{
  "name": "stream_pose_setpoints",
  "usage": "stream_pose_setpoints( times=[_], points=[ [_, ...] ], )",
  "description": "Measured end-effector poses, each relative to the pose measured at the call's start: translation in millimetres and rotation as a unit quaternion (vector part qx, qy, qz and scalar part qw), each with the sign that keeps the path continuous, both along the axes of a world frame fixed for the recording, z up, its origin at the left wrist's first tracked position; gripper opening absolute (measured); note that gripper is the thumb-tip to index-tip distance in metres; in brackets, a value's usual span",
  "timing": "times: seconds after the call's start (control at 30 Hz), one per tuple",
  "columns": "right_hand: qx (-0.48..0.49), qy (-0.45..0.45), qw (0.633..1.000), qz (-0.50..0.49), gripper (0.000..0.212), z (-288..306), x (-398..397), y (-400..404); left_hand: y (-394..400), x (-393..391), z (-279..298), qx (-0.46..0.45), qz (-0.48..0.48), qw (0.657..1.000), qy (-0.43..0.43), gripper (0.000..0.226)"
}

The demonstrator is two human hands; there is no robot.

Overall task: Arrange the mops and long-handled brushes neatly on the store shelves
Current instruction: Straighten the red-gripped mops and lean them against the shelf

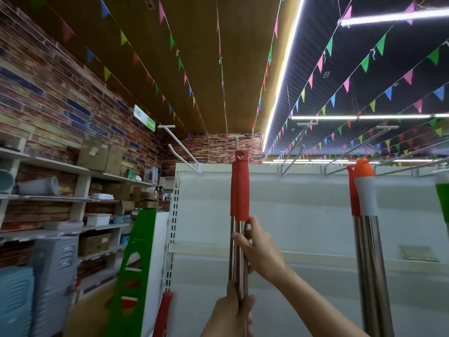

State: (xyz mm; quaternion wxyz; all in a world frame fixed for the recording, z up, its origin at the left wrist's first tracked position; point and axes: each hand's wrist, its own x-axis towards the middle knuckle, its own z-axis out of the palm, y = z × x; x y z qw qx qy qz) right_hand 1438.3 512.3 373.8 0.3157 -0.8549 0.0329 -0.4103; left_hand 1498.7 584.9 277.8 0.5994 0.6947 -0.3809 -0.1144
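Two shiny metal mop handles with red plastic grips stand upright side by side in front of the white shelf back panel. My right hand grips the metal shafts just below the red grips. Lower down, my left hand holds the same shafts near the bottom edge of the view. To the right stand two more metal handles, one with an orange and white top, one with a red grip. The mop heads are out of view.
White hooks jut out from the top of the shelf unit. A short red handle leans at lower left beside a green panel. Shelves with boxes and bins line the brick wall on the left. A green-and-white handle shows at far right.
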Motion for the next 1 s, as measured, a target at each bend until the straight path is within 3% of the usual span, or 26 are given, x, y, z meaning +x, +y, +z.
stream_pose_setpoints(
  times=[0.07,0.23,0.5,1.0],
  points=[
    [0.003,-0.007,1.0,0.011,0.015,4,1,-1,2,2,3,-0.01,0.007,1.0,-0.023,0.012],
    [0.015,-0.002,0.999,0.037,0.017,9,8,-3,8,15,3,0.011,0.036,0.989,-0.145,0.026],
    [0.05,0.014,0.995,0.08,0.017,9,22,2,20,25,5,0.021,0.028,0.98,-0.198,0.02],
    [0.07,0.029,0.996,0.051,0.011,16,38,-12,6,32,16,0.03,0.002,0.987,-0.157,0.025]
  ],
)
